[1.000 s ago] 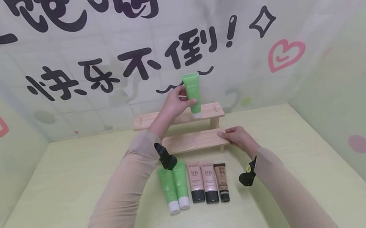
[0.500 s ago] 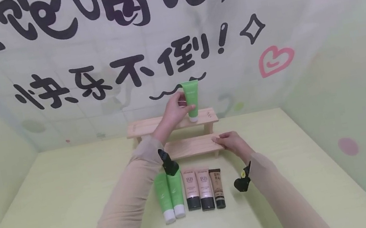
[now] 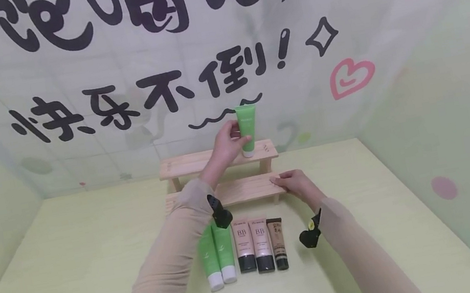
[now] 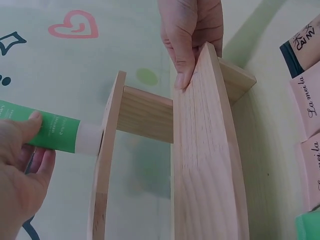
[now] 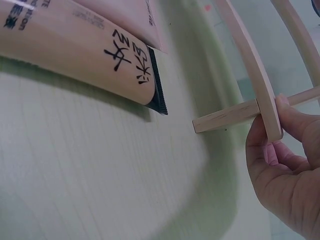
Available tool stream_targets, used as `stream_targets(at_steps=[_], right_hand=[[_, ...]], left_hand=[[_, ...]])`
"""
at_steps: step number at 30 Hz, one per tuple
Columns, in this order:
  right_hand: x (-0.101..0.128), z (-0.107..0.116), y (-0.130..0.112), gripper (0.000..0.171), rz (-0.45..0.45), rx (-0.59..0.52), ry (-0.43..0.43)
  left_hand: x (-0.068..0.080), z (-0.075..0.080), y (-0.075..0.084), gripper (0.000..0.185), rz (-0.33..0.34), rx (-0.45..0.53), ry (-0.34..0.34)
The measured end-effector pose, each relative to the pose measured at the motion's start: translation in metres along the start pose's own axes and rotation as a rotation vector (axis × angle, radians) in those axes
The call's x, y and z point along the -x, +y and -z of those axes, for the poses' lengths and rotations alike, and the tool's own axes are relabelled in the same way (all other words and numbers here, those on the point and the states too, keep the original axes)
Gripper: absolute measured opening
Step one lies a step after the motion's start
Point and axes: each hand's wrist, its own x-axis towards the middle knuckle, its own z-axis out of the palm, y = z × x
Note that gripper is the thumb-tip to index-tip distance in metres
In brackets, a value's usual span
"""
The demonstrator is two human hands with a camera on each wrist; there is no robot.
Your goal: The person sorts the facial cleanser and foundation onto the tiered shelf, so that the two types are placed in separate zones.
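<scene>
My left hand (image 3: 229, 146) grips a green tube (image 3: 247, 125) with a white cap, held upright, cap down, at the right part of the upper wooden step (image 3: 191, 163). In the left wrist view the white cap (image 4: 89, 138) meets the step's top surface. With thumb and fingers my right hand (image 3: 296, 185) pinches the right end of the lower wooden step (image 3: 242, 189). From the right wrist view, the thumb lies on one face of that board (image 5: 260, 85) and the fingers on the other, beside its leg (image 5: 225, 116).
In front of the stand lie two green tubes (image 3: 225, 254), partly behind the left sleeve, two pink BB tubes (image 3: 260, 240) and a smaller brown tube (image 3: 278, 243) with a black cap. A wall with lettering (image 3: 116, 104) rises behind the stand.
The green tube in my left hand has come down slightly onto the upper step. My right hand keeps its hold on the lower step. The head view has shifted a little.
</scene>
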Motion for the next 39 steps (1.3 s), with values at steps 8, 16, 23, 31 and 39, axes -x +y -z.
stream_targets(at_steps=[8,16,23,31,39], right_hand=[[-0.002,-0.001,0.001,0.056,0.006,-0.003,0.001],[-0.001,-0.004,0.001,0.054,0.001,-0.013,-0.001],[-0.001,-0.003,0.000,0.054,-0.006,-0.021,0.002],[-0.002,-0.002,0.000,0.054,0.001,-0.012,-0.005],[0.000,-0.003,0.000,0.054,0.002,-0.031,-0.015]], left_hand=[[0.004,-0.001,-0.003,0.050,0.027,-0.041,-0.036],[0.006,0.001,-0.010,0.050,0.031,-0.053,-0.059],[0.015,0.007,-0.012,0.051,0.063,-0.042,-0.053],[0.026,0.020,-0.016,0.050,0.111,-0.041,-0.031],[0.033,0.028,-0.019,0.047,0.127,-0.057,-0.063]])
